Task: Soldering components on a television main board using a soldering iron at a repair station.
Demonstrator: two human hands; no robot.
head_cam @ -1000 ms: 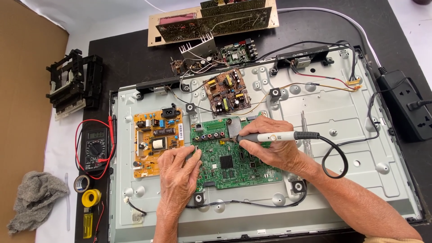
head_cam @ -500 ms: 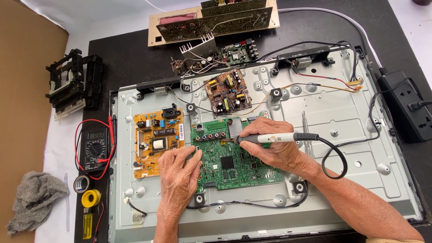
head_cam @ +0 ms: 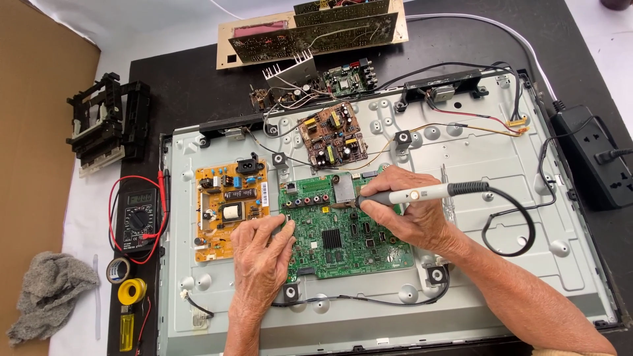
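Observation:
A green circuit board [head_cam: 343, 237] lies in the middle of a grey metal television back panel [head_cam: 501, 165]. My left hand [head_cam: 262, 257] rests flat on the board's left edge, fingers together, holding nothing. My right hand [head_cam: 402, 211] grips a white soldering iron [head_cam: 422, 194] with a black cable [head_cam: 508, 217]; its tip touches the board near the silver shield [head_cam: 343, 188] at the top. An orange power board [head_cam: 231, 206] sits to the left of my left hand.
A brown board [head_cam: 331, 135] and loose wired boards lie at the panel's top. A black multimeter [head_cam: 137, 219] with red leads, tape roll [head_cam: 118, 269], yellow solder spool [head_cam: 132, 291] and grey rag [head_cam: 49, 293] are at left. A black power strip [head_cam: 593, 165] is at right.
My left hand has shifted slightly, staying on the green board's left edge. The soldering iron tip stays near the same spot at the board's top.

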